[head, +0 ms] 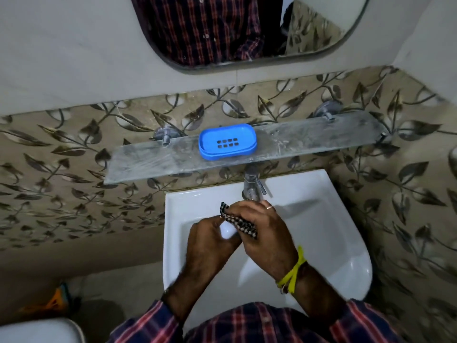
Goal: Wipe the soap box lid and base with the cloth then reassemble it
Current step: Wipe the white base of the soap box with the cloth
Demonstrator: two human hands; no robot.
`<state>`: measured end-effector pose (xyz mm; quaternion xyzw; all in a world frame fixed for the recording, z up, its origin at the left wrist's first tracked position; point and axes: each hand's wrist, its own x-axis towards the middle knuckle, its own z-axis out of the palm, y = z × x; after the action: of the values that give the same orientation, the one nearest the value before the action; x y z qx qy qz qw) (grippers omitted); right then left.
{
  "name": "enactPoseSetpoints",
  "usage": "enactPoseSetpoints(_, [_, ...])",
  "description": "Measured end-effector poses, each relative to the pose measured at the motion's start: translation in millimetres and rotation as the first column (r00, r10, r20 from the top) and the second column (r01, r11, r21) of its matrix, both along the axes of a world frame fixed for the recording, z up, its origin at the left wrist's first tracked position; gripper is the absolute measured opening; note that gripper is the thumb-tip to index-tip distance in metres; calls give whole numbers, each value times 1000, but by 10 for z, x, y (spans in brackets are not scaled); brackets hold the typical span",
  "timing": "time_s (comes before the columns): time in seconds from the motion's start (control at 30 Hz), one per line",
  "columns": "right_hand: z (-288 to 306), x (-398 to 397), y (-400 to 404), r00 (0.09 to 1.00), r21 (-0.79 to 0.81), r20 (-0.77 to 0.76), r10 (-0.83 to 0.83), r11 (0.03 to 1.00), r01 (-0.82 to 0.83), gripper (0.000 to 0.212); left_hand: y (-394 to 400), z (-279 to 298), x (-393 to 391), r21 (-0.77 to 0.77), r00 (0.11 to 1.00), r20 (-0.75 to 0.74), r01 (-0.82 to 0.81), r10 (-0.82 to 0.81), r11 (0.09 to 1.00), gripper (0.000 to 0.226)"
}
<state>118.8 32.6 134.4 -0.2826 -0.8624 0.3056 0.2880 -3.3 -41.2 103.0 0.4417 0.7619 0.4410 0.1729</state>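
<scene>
Looking down from head view: left hand gripping white soap box lid over white sink, fingers curling round it. Right hand clutching checked cloth, fingers closing on it, pressing cloth against lid. Blue soap box base sitting on glass shelf above tap, well apart from hands. Yellow thread circling right wrist.
</scene>
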Motion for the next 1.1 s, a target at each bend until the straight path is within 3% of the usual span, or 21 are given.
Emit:
enactPoseSetpoints(0.1, [-11, 64, -85, 999, 121, 34, 13, 993, -17, 49, 8, -60, -50, 16, 990, 143, -14, 11, 1000, 34])
enactPoseSetpoints(0.27, [-10, 39, -100, 999, 199, 32, 7, 980, -13, 48, -19, -50, 29, 60, 903, 426, -77, 44, 995, 21])
enactPoseSetpoints(0.43, [-30, -38, -103, 994, 235, 73, 76, 968, -91, 44, -16, -13, -23, 78, 884, 461, -124, 74, 989, 18])
enactPoseSetpoints(0.57, [-91, 39, -75, 998, 295, 16, 54, 954, -56, 43, -44, 0, -26, 76, 843, 530, -155, 92, 985, 14])
enactPoseSetpoints(0.67, [-85, -47, -55, 1000, 232, 8, -12, 973, 10, 46, -41, 15, -55, 73, 861, 500, -142, 86, 987, 30])
enactPoseSetpoints(0.8, [-85, 14, -57, 998, 283, -4, 55, 958, -51, 46, -33, 42, -87, 68, 854, 517, -108, 58, 992, 23])
enactPoseSetpoints(0.87, [-103, 106, -63, 997, 311, 13, 70, 948, -71, 49, -57, 32, -123, 80, 854, 517, -117, 59, 990, 32])
enactPoseSetpoints(0.97, [-86, 79, -26, 1000, 215, 5, -18, 976, 16, 47, -100, 14, -113, 57, 852, 522, -85, 43, 995, 39])
enactPoseSetpoints(1.1, [-130, 99, -105, 997, 222, 56, 54, 973, -65, 48, -135, -1, -157, 85, 807, 588, -119, 47, 989, 41])
